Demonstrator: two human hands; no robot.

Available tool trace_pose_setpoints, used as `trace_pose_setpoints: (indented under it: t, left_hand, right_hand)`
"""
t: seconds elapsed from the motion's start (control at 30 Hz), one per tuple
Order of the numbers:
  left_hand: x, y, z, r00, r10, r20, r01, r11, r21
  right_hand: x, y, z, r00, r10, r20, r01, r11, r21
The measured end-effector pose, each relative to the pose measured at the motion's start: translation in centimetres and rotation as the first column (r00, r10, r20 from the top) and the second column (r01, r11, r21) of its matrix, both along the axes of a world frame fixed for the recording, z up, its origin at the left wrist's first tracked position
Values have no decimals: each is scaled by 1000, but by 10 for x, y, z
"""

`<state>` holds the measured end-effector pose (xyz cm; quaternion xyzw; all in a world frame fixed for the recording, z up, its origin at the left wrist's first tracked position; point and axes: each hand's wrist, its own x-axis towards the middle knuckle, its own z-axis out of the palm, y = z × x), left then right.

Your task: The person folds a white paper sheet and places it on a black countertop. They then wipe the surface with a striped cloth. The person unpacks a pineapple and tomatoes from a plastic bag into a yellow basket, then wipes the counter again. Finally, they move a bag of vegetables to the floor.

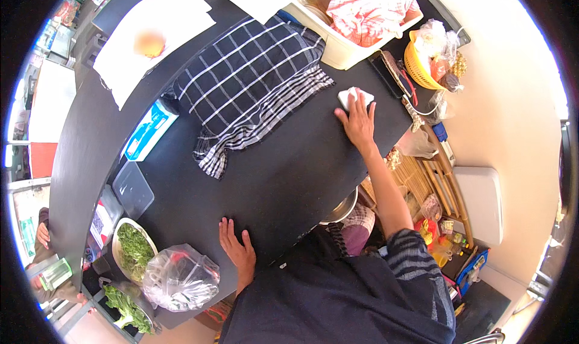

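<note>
My right hand presses its fingers down on a folded white tissue or cloth on the black tabletop. The arm is stretched out towards the table's right side. My left hand rests on the near edge of the tabletop with its fingers apart and nothing in it. Between and beyond the hands, a black-and-white checked cloth lies spread over something whose shape is hidden. To the left of that cloth stands a blue-and-white tissue pack.
At the left are a bowl of chopped greens, a tied clear plastic bag and leafy vegetables. A white bin with checked cloth, a dark phone or wallet and a yellow basket stand right. Another person's hand shows far left.
</note>
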<state>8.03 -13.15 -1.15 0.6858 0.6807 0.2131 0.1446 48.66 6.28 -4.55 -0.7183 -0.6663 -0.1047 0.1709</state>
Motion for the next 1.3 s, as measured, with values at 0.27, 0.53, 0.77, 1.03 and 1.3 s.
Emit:
trace_pose_setpoints:
  t: [0.27, 0.53, 0.77, 1.03, 1.3]
  left_hand:
    - [-4, -3, -6, 999, 26, 27, -27, 998, 57]
    - [3, -1, 0, 997, 35, 66, -37, 999, 35]
    - [-1, -6, -6, 994, 74, 77, -78, 995, 54]
    - [-1, -7, -1, 993, 54, 110, -56, 998, 22]
    - [-7, -8, -4, 985, 45, 168, -62, 993, 97]
  right_hand:
    - [-237, -101, 10, 570, 706, -420, -787, 616, -34]
    - [68, -22, -16, 987, -63, 150, 72, 996, -58]
    - [-182, -200, 27, 703, 451, -550, -671, 675, -305]
    - [63, -139, 12, 997, -75, -25, 70, 984, -167]
    - [-162, -267, 24, 811, 394, -433, -557, 747, -364]
